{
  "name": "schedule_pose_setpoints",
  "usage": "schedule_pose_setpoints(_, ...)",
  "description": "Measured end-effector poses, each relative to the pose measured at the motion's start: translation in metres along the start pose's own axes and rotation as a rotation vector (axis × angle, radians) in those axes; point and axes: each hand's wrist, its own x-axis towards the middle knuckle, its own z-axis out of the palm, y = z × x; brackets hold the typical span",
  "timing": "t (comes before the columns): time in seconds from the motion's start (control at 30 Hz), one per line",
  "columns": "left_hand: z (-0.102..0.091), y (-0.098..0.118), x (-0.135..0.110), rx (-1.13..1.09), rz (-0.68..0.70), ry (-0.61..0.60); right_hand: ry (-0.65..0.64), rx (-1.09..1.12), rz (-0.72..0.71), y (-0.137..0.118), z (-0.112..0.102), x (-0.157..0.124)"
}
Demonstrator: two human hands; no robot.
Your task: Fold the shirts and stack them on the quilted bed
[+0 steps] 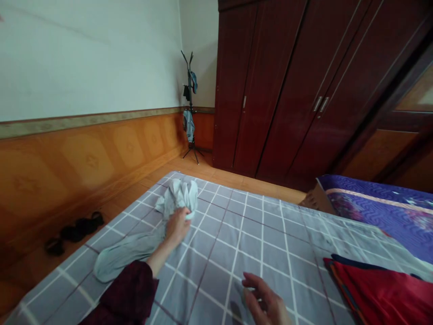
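Observation:
A pale grey garment (128, 253), its kind not clear, lies crumpled along the left side of the checked bed (233, 239). My left hand (178, 225), reaching out from a dark maroon sleeve, is closed on the bunched far part of that garment. The garment's near end spreads flat beside my forearm. Low in the view, my right hand (265, 301) hovers over the grey sheet with its fingers bent and apart. It holds nothing, and its wrist is cut off by the lower edge.
Folded red and dark clothes (395, 289) lie at the bed's right. Beyond are a purple quilted bedspread (385, 212) and a cardboard box (320, 198). A dark red wardrobe (280, 90) and a coat rack (190, 104) stand behind. Black shoes (79, 229) rest on the floor, left.

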Motion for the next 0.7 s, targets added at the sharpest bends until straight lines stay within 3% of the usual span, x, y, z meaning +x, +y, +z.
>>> schedule_pose_setpoints(0.1,0.028,0.054,-0.052,-0.125,0.207,-0.135,-0.100,0.087,0.151,-0.008,0.013,0.044)
schedule_pose_setpoints(0.17,0.041,0.084,-0.087,-0.303,0.525,-0.312,-0.047,0.061,0.176,-0.015,0.016,0.072)
schedule_pose_setpoints(0.23,0.046,0.101,-0.109,-0.365,0.696,-0.433,0.010,0.038,0.154,-0.019,0.018,0.093)
schedule_pose_setpoints(0.27,0.044,0.104,-0.112,-0.408,0.695,-0.462,0.010,0.049,0.148,-0.018,0.018,0.101)
schedule_pose_setpoints(0.33,0.034,0.102,-0.104,-0.562,0.549,-0.472,-0.018,0.104,0.160,-0.011,0.015,0.110)
schedule_pose_setpoints(0.4,0.018,0.090,-0.081,-0.787,0.327,-0.452,0.015,0.179,0.183,0.000,0.006,0.117)
schedule_pose_setpoints(0.47,0.004,0.071,-0.052,-0.986,0.135,-0.398,0.200,0.306,0.222,0.011,-0.008,0.124)
schedule_pose_setpoints(0.57,-0.006,0.037,-0.015,-1.093,-0.104,-0.173,0.511,0.498,0.274,0.022,-0.033,0.137)
schedule_pose_setpoints(0.63,0.000,0.021,-0.004,-1.004,-0.119,-0.050,0.566,0.525,0.291,0.025,-0.044,0.143)
schedule_pose_setpoints(0.7,0.010,0.015,-0.005,-0.836,-0.045,-0.044,0.527,0.507,0.292,0.028,-0.047,0.145)
